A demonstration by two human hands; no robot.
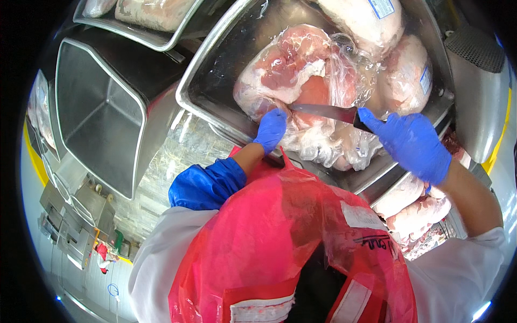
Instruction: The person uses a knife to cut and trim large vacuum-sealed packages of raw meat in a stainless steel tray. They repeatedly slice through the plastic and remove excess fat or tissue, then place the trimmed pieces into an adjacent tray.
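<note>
Looking at the meat [285,64], we find it in the metal tub [186,91], directly beyond the left hand [272,129] and away to the left of the right hand [412,142]. The meat's longer line runs roughly from near left to far right, while the knife [328,111] lies across its near part, almost crosswise to us, with its tip pointing left and just beside the left fingertips. The left hand is the nearer one: its fingers sit close together against the meat's near left edge, though we cannot tell whether they pinch it or only press. The right fingers are closed around the knife's dark handle. How deep the blade goes we cannot tell. For labels, we see a blue-and-white one [381,7] on the far wrapped piece [362,27], another [425,81] on the right-hand piece [404,67], and black handwriting [377,242] on the red apron [258,231].
</note>
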